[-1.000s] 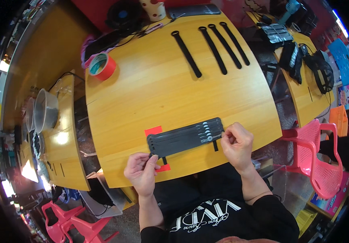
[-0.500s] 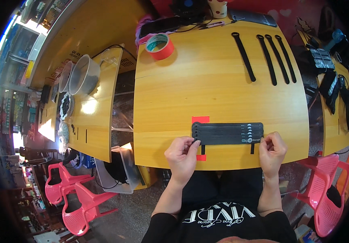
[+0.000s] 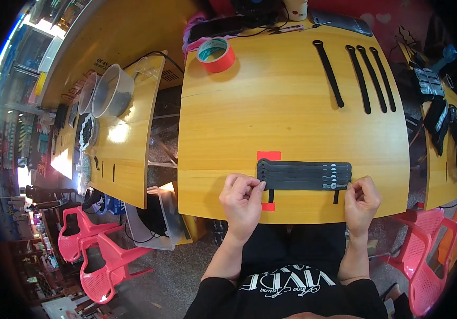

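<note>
Near the table's front edge lies a row of black hook-and-loop cable straps (image 3: 297,174), overlapping side by side, with holed ends at the left and pale print at the right. My left hand (image 3: 241,204) pinches the nearest strap at its left end, thumb and forefinger together. At the right end of that strap my right hand (image 3: 362,204) is closed in a pinch too. Beneath the row, two short black strips stick out toward me, one the left strip (image 3: 271,195), the other the right strip (image 3: 335,196). Red tape pieces mark the table, a far piece (image 3: 269,155) and a near piece (image 3: 268,207).
Several single black straps (image 3: 364,80) lie at the far right of the yellow table (image 3: 228,117). A red tape roll (image 3: 219,61) sits far left. Plastic tubs (image 3: 112,93) stand on a side table at left. Pink chairs (image 3: 425,250) flank the floor on both sides.
The whole view has shifted slightly, so the table appears a little further right. Both hands remain pinched at the ends of the strap row, which lies where it was.
</note>
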Tool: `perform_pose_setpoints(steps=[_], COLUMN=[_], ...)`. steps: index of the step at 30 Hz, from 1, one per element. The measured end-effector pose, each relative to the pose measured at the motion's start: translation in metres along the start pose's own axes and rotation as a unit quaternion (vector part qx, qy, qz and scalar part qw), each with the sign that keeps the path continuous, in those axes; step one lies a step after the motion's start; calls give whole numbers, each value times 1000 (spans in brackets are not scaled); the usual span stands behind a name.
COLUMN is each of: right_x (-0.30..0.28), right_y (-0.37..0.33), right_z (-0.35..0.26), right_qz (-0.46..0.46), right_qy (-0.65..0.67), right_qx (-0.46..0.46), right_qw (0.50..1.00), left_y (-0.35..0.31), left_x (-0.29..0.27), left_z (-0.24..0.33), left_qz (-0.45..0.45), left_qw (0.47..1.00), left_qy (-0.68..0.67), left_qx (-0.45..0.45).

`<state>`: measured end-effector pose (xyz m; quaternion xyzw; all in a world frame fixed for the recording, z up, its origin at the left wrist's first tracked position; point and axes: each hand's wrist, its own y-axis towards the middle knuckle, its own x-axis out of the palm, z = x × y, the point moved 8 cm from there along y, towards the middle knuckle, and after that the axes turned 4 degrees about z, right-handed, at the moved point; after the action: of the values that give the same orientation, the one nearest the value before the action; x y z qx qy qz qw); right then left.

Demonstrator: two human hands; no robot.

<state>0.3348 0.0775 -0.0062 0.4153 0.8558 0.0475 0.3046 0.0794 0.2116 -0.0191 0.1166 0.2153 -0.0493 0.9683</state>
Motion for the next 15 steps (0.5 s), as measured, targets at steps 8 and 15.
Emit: perform_pose_setpoints(steps=[8,15], right_x=[-1,-18], right_y=[-1,-24], right_z=[-2,-40], right_qz=[-1,3], right_qy=[-6,-191], right_qx=[-36,-206], right_qw=[999,960], left_y=[-3,-42], left_x=[-4,-3], left_z=[-4,63], left_qz=[47,-33], left_qw=[991,927], left_qy=[-102,222], left_qx=[-68,300])
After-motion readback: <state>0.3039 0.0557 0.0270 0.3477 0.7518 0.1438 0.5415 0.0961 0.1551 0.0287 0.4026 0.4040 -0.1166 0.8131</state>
